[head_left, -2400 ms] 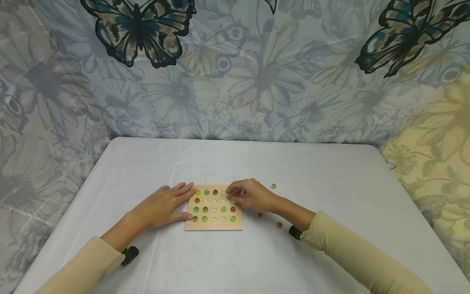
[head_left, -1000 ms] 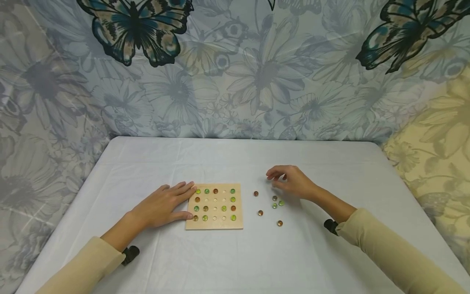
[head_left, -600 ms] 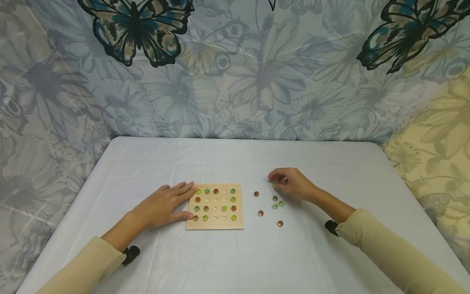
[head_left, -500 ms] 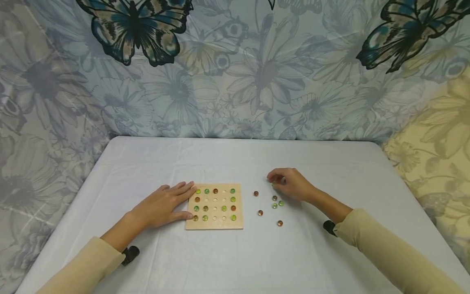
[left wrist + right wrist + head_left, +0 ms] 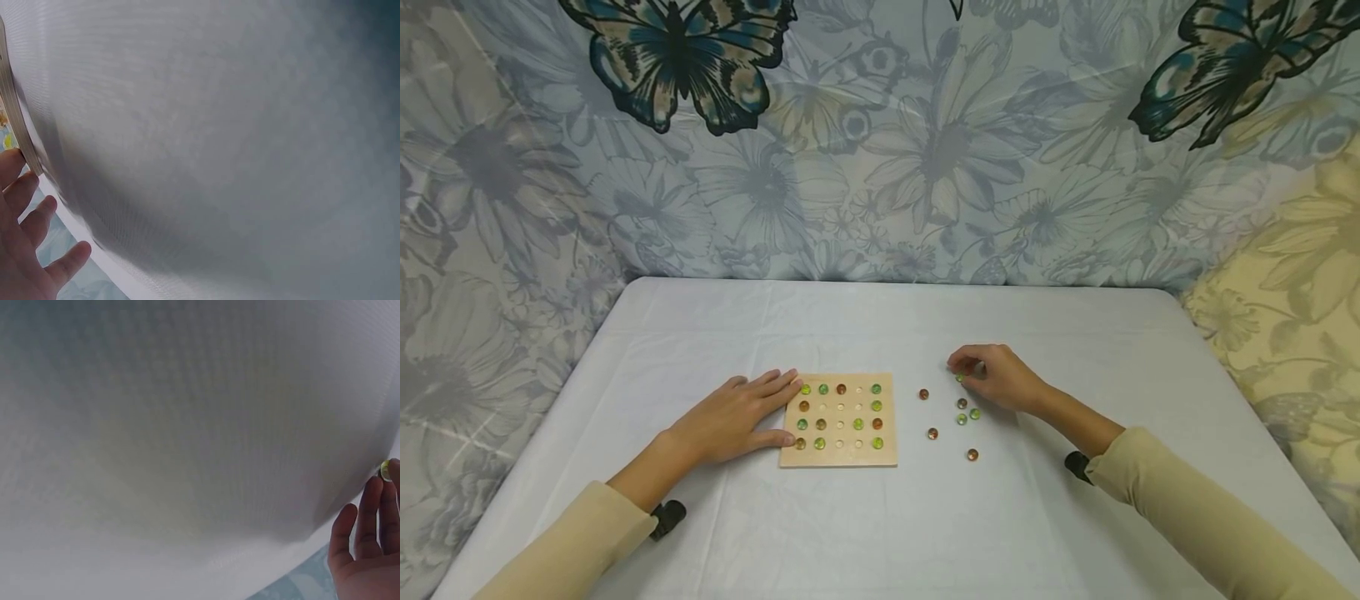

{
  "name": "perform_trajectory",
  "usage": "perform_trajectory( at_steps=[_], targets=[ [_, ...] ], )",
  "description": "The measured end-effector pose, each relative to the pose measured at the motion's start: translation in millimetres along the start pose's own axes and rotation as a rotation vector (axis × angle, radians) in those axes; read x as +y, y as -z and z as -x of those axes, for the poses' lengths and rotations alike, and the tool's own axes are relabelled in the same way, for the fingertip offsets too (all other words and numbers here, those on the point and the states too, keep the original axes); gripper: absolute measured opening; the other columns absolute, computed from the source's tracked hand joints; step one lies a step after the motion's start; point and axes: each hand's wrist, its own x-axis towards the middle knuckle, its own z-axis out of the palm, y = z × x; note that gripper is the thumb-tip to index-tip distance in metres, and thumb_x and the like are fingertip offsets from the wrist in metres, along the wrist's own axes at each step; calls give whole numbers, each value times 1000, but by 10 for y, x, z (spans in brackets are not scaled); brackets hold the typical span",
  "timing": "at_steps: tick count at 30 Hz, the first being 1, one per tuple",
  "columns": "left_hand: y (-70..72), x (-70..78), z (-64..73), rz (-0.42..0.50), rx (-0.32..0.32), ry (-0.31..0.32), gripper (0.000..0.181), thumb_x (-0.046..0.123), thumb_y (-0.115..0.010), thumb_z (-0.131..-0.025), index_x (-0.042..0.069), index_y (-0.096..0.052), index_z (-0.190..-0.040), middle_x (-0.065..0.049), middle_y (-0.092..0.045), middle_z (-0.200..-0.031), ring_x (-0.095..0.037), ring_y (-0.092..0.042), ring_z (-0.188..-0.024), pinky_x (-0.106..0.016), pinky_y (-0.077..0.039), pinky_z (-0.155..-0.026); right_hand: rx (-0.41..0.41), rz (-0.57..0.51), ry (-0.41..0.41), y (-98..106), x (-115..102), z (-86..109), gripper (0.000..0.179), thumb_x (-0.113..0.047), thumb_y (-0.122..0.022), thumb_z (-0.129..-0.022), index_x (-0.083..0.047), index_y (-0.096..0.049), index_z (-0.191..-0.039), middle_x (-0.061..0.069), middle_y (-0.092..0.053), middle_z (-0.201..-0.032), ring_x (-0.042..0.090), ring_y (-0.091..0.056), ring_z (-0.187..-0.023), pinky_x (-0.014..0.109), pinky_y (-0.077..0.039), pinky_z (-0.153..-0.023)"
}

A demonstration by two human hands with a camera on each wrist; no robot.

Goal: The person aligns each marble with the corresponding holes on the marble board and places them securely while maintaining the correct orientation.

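A pale wooden board (image 5: 838, 458) with rows of round hollows lies on the white table; green, amber and brown glass marbles sit in many of them, while several hollows in the middle columns are bare. My left hand (image 5: 739, 419) rests with fingers spread over the board's left edge, thumb at the lower left corner. In the left wrist view its fingertips meet the board's side (image 5: 19, 119). To the right of the board, my right hand (image 5: 1000, 377) pinches a green marble (image 5: 959, 377) between thumb and fingers. The right wrist view shows that marble (image 5: 385, 470) at the fingertips.
Between board and right hand lie loose marbles: a brown one (image 5: 923, 394), a dark one (image 5: 962, 403), two green ones beside it, and amber-brown ones (image 5: 932, 433) nearer the front. A white cloth covers the table (image 5: 850, 533); a floral fabric (image 5: 880, 208) hangs behind.
My right hand has left the board's upper right corner, where a green marble now sits, and moved right. There it has closed on another green marble. The left hand stays put.
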Motion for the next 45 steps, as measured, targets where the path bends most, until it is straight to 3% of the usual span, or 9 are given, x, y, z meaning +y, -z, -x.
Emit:
perform_trajectory(
  at_steps=[13, 26, 45],
  targets=[
    [-13, 1, -1, -2, 2, 7, 82, 66, -47, -95, 12, -35, -156, -7, -33, -160, -31, -34, -145, -58, -37, -105, 11, -10, 29, -12, -58, -23, 28, 6, -73, -85, -3, -71, -111, 4, -72, -104, 21, -66, -96, 41, -53, -83],
    [12, 32, -5, -12, 4, 3, 81, 63, -50, -95, 11, -37, -155, -8, -34, -160, -32, -35, -144, -57, -38, -104, -11, -65, 71, -103, -340, -180, 24, -4, -74, -89, -4, -70, -113, -1, -74, -102, 16, -68, -96, 42, -51, -84],
    [-3, 22, -4, -20, 7, 4, 82, 66, -47, -95, 12, -37, -155, -7, -34, -160, -31, -35, -144, -57, -38, -104, -66, -117, 131, -361, -722, -412, 24, -6, -74, -90, -4, -70, -113, -1, -74, -101, 12, -67, -95, 43, -51, -87]
  ],
)
